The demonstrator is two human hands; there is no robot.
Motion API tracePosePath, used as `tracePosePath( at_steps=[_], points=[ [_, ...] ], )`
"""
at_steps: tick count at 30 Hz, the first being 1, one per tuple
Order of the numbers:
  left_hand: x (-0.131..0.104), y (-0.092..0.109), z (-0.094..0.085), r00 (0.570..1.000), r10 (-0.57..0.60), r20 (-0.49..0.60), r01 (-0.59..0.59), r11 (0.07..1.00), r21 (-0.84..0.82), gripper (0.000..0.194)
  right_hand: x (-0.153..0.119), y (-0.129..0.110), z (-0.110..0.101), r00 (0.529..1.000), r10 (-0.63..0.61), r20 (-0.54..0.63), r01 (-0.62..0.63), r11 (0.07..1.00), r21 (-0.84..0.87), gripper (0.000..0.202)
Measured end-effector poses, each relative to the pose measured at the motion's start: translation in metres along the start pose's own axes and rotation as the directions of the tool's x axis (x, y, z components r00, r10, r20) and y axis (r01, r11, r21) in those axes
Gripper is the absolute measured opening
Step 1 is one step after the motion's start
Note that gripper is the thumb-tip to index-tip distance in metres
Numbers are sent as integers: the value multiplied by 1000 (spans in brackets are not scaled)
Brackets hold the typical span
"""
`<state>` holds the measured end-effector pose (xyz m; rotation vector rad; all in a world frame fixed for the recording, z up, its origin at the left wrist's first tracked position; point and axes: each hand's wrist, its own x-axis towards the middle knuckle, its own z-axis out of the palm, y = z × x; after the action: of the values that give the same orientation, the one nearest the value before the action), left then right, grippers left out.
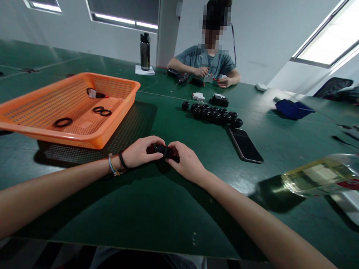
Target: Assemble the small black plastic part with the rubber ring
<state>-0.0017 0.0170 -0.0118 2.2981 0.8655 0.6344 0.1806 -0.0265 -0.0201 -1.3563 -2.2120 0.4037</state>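
Left hand (140, 151), right hand (185, 161), black part (164, 150)

No lettering could be read; the red-and-white label on the plastic bottle (325, 176) perhaps carried print, but it was blurred.

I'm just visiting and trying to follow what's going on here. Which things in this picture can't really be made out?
All from the head view:
- The small black part: left hand and right hand wrap its ends, so its shape is unclear.
- The clear bottle: blurred and cut off by the right edge.
- What the person opposite holds: too small to tell.
- The black round parts: too far for detail.
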Motion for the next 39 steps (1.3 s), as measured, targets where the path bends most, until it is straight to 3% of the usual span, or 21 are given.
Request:
tracePosePath(
  at_steps=[39],
  points=[
    [0,0,0,1000,1,-10,-1,1000,12,31,0,-2,0,1000,10,15,-10,999,-39,23]
  ],
)
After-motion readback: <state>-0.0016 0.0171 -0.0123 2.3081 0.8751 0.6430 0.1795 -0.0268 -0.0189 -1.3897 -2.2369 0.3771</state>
